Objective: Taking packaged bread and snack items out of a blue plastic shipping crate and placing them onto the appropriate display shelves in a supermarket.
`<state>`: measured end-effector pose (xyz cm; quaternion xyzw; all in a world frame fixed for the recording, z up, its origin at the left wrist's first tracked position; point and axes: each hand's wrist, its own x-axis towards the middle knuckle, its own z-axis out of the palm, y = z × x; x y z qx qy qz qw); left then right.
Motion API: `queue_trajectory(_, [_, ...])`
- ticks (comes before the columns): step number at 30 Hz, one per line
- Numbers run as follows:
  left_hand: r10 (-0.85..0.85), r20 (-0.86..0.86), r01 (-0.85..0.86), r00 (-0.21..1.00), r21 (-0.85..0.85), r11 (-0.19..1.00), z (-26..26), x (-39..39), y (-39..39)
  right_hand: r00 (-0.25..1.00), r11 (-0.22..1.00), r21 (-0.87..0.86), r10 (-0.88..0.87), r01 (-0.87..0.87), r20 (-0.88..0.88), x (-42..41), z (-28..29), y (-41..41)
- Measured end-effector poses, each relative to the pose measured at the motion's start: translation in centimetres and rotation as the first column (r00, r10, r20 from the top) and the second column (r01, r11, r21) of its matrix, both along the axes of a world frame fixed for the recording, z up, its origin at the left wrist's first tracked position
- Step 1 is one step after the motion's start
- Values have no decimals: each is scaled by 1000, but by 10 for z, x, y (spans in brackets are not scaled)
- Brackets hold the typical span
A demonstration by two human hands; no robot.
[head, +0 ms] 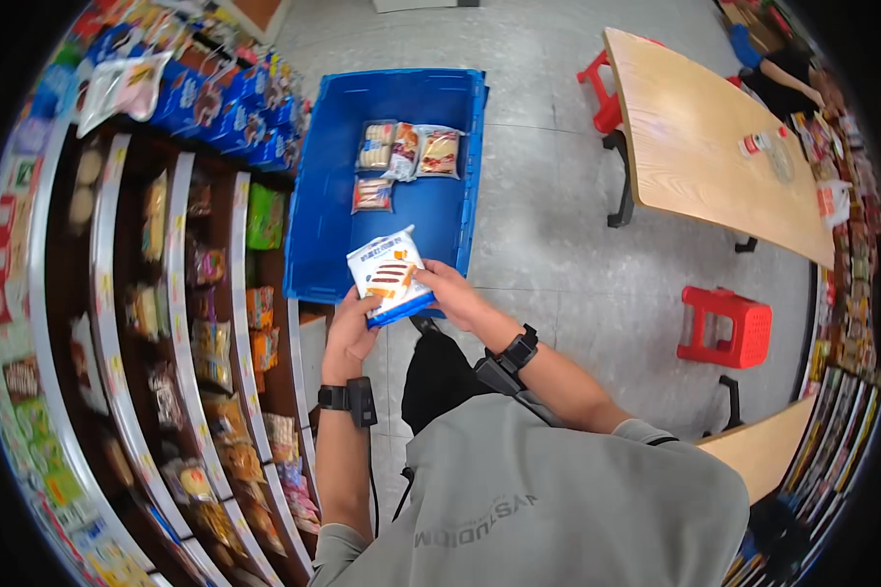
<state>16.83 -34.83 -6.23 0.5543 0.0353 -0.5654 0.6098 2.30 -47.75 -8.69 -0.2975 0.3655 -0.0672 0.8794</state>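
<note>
Between my two hands is a white and blue snack bag [390, 275] with pictures of filled bread on its front. My left hand [350, 326] grips its lower left corner, thumb on the front. At the right edge, my right hand [451, 290] pinches it with the thumb on top. The bag is held over the near end of a blue plastic crate [308, 220]. Inside the crate lie a clear pack of pale round pastries [375, 147], a narrow snack bag [404, 150], a larger bread bag [438, 152] and a small bread pack [372, 195].
Store shelves [180, 293] with packaged foods rise along the left. Blue boxes [183, 95] are stacked beyond them. At right stand a wooden table [697, 125] with a bottle [753, 144] and a red stool [727, 328]. Another person's arm [789, 77] shows at far right.
</note>
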Motion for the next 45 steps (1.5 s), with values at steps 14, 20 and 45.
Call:
queue_trajectory(14, [222, -568, -100, 792, 238, 966, -305, 58, -143, 568, 942, -286, -334, 175, -752, 122, -175, -70])
queue_trajectory(20, [240, -645, -123, 725, 221, 967, -343, 59, -169, 437, 947, -316, -311, 63, -844, 147, -245, -106])
queue_trajectory(45, [259, -396, -62, 881, 446, 893, -401, 111, -190, 634, 792, -563, -315, -234, -706, 165, -317, -150])
